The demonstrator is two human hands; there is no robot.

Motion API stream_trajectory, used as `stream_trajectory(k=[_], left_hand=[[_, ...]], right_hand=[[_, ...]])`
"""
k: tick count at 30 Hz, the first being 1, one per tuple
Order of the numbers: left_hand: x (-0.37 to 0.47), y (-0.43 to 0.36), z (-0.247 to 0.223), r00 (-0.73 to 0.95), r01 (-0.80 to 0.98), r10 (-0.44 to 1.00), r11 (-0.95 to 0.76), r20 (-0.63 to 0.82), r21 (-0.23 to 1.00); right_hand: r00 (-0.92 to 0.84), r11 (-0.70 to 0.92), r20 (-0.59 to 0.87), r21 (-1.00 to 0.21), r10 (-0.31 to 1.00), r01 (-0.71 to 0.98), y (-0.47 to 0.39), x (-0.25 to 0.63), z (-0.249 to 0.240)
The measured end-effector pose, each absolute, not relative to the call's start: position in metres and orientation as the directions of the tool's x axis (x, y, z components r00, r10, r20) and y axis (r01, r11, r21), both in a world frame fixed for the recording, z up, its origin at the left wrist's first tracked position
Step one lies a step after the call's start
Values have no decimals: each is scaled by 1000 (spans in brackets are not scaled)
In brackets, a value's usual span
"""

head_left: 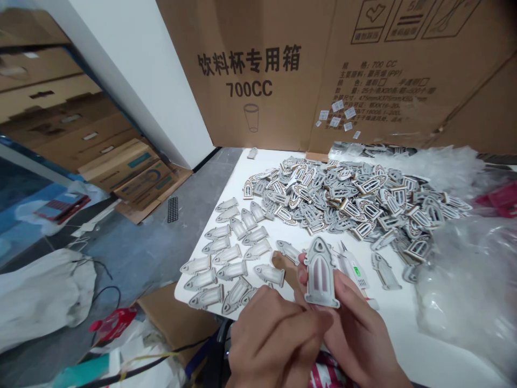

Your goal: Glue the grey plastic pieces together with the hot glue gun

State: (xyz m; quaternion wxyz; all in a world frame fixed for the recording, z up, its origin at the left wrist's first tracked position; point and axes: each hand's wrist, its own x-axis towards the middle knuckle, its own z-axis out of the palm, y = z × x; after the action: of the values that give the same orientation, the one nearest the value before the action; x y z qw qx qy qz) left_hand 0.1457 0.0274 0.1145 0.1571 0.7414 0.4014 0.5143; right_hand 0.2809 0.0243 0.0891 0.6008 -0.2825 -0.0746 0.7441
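Observation:
My right hand [357, 318] holds a grey arched window-shaped piece [322, 275] upright, thumb on its right edge and fingertips at its left. Two darker slots show in its face. Just in front, my left hand [278, 339] is closed with bent fingers near the piece's lower edge; whatever they may grip is hidden. Behind the piece lies a white device [355, 268] with a lit green display, partly covered by my right hand. A brown strip [288, 269] sits left of the held piece. Similar grey pieces [230, 269] lie in loose rows on the left of the white table [404, 323].
A large heap of window-shaped pieces [343, 194] covers the table's far middle. Clear plastic bags [468, 291] crowd the right side. A tall cardboard box [262, 54] stands behind. Stacked cartons [121, 161], a white bag [44, 302] and red packaging [117, 326] are at left, off the table.

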Motion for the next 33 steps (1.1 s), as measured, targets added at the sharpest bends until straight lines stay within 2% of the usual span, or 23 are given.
stream_trajectory(k=[3,7,11,15,19,25,33], left_hand=[[147,33,116,21,294,852,-506,523,811],[143,46,119,-53,169,962,-255,268,952],[141,54,122,-14,49,1000,-26,26,998],[147,55,125,35,8,994,99,-99,995],[152,56,126,28,-14,986,164,-164,986],[149,59,124,57,-54,978,205,-202,977],[148,62,124,18,48,999,45,-46,998]], right_hand=[[-163,-289,-307,-431,938,-855,24,282,90],[-189,-295,-276,-417,942,-860,25,281,88],[-207,-312,-276,-421,939,-852,25,280,84],[-197,-336,-322,-467,926,-818,21,279,81],[-154,-356,-398,-506,904,-785,18,277,82],[-158,-356,-397,-497,904,-791,17,276,79],[-182,-356,-364,-498,913,-790,21,275,84]])
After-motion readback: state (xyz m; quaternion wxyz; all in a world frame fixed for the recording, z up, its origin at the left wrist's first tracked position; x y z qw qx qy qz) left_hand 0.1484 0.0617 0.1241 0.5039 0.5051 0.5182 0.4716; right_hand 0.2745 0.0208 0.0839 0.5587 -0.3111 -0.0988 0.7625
